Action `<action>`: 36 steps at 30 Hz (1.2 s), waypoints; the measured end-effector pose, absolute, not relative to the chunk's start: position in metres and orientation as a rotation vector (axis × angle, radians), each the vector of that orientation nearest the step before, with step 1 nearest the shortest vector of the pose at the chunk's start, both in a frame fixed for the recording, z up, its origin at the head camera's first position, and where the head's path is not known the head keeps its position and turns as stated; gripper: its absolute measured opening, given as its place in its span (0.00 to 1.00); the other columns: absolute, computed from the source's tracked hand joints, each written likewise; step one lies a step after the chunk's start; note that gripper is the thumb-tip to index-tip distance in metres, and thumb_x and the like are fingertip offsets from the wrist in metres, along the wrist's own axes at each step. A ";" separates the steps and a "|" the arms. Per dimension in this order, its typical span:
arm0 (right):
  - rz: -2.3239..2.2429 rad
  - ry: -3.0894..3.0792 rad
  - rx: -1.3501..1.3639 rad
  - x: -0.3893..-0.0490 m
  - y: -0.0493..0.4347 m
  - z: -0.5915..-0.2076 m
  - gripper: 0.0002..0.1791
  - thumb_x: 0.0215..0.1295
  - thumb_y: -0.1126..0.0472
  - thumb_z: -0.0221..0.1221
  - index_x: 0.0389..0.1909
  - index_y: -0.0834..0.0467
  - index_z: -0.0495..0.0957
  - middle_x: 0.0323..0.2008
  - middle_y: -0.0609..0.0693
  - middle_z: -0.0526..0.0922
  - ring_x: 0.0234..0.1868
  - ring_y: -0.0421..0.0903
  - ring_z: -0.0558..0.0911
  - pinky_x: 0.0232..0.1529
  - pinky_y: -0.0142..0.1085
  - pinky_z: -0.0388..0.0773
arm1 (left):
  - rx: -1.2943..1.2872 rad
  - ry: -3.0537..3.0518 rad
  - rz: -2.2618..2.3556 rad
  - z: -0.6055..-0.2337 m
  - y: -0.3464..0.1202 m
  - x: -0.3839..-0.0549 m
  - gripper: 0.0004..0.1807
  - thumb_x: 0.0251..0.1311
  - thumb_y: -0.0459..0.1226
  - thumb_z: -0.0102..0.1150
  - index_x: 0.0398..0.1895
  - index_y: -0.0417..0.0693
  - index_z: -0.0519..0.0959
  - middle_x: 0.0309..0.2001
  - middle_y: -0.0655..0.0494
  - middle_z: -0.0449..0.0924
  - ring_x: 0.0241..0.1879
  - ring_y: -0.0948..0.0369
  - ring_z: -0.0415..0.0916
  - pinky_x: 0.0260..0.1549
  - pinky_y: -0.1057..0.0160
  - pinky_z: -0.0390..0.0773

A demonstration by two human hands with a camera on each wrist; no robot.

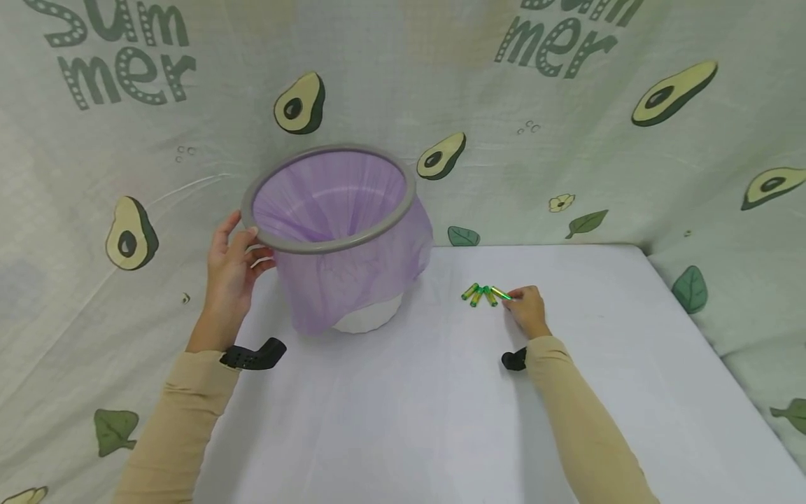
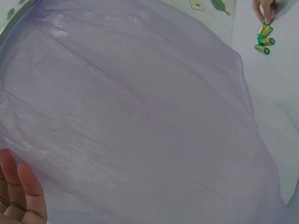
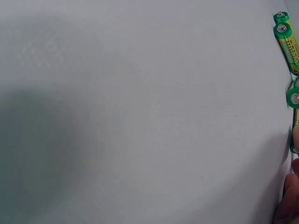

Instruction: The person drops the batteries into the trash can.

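Note:
A waste bin (image 1: 315, 247) with a grey rim and a purple bag (image 1: 352, 283) over its white body stands on the table. My left hand (image 1: 229, 276) holds the rim at its left side, thumb on the ring and fingers beneath it. The bag (image 2: 140, 116) fills most of the left wrist view. To the right of the bin, my right hand (image 1: 529, 310) pinches the end of a green and gold battery (image 1: 500, 292). Several similar batteries (image 1: 476, 297) lie close together beside it. Only the right fingers (image 3: 290, 189) show at the right wrist view's edge.
A white cloth covers the table (image 1: 403, 420). Behind and around it hangs a pale green curtain (image 1: 378, 70) printed with avocados, leaves and lettering. The table's right edge slopes down toward the lower right.

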State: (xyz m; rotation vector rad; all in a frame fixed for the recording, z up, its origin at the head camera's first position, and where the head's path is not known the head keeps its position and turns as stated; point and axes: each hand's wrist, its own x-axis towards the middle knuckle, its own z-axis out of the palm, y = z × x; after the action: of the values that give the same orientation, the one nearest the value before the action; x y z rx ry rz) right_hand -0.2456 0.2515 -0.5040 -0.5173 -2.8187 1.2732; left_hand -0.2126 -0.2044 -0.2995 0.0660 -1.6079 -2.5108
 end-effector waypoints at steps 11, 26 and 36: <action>1.346 -2.843 -0.479 -0.243 0.257 -0.501 0.17 0.65 0.63 0.54 0.50 0.71 0.71 0.57 0.67 0.64 0.61 0.63 0.63 0.62 0.54 0.60 | 0.043 -1.602 -2.513 -0.300 -0.206 -0.212 0.31 0.61 0.34 0.55 0.67 0.53 0.56 0.26 0.57 0.80 0.20 0.62 0.78 0.23 0.68 0.79; 1.465 -2.836 -0.235 -0.241 0.260 -0.494 0.21 0.64 0.56 0.55 0.50 0.68 0.72 0.48 0.64 0.75 0.41 0.48 0.75 0.38 0.34 0.72 | 0.075 -1.622 -2.492 -0.300 -0.205 -0.214 0.32 0.61 0.35 0.56 0.67 0.54 0.56 0.26 0.57 0.78 0.20 0.62 0.76 0.23 0.67 0.79; 1.470 -2.693 -0.094 -0.235 0.242 -0.469 0.17 0.64 0.60 0.56 0.48 0.69 0.72 0.37 0.57 0.77 0.34 0.40 0.71 0.31 0.23 0.68 | 0.052 -1.627 -2.485 -0.300 -0.204 -0.214 0.32 0.61 0.35 0.56 0.67 0.54 0.56 0.26 0.57 0.79 0.21 0.62 0.77 0.23 0.67 0.79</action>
State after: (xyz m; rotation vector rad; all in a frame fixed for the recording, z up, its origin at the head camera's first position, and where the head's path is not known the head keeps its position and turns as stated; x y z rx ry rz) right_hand -0.2353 0.2420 -0.4689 -0.0942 -2.6931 1.4699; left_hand -0.2142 -0.2040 -0.3001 0.0517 -1.6265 -2.4854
